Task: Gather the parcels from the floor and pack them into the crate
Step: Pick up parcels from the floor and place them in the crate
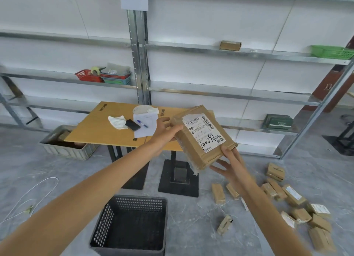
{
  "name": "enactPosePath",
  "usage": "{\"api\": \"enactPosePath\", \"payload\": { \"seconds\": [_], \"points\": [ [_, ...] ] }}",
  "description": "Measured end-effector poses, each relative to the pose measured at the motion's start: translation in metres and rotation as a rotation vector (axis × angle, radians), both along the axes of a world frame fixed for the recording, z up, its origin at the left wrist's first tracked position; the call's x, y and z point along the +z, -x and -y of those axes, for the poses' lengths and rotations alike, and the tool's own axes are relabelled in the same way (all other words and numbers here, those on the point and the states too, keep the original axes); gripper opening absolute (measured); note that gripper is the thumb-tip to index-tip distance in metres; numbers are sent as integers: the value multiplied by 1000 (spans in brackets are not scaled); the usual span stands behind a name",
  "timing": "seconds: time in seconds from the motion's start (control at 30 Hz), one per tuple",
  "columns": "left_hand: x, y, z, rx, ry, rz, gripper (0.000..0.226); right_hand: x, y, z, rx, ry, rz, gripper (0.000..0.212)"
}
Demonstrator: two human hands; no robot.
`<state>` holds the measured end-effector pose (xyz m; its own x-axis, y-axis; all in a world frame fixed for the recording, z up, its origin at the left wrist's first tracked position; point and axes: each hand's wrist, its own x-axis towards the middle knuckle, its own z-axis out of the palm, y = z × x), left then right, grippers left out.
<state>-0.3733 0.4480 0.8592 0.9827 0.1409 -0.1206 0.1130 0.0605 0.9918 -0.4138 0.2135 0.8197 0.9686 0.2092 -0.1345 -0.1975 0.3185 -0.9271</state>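
Gripping a taped brown parcel (pixel 203 138) in mid-air, both hands hold it tilted with its white label facing up. The left hand (pixel 164 131) curls its fingers round the far left corner. The right hand (pixel 230 165) pinches the near right corner, thumb on top and fingers spread beneath. Below the left fingers, nearer the person, the black perforated crate (pixel 141 199) stands on the grey floor (pixel 191 227). Below and right of the right fingers, loose parcels (pixel 293 196) lie scattered on the floor. Just beyond the left fingers stands a cardboard-topped table (pixel 99 129).
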Motion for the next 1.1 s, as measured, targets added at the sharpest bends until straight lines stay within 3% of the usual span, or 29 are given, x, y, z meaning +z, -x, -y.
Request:
{"api": "enactPosePath", "payload": {
  "seconds": [0.2,0.3,0.4,0.5,0.6,0.7,0.83,1.1],
  "points": [
    [-17,48,-23,42,-37,-97,81,-12,23,-70,-82,-124,-13,54],
    [-29,75,-20,-43,15,-121,65,-14,31,-99,-79,-155,-31,38],
    [-35,94,-30,-45,54,-125,46,-19,39,-122,-44,-46,-77,38],
    [-43,108,-59,-94,-43,-106,62,-30,48,-141,-27,87,-105,52],
    [-55,117,-98,-189,-123,-211,83,-40,54,-167,15,205,-131,59],
    [-75,111,-147,-226,-160,-354,68,-48,48,-198,12,254,-226,53],
    [-97,106,-217,-263,-263,-389,57,-68,40,-252,30,441,-217,42],
    [-154,95,-332,-333,-540,-410,43,-150,35,-364,139,438,-435,46]
  ]
}}
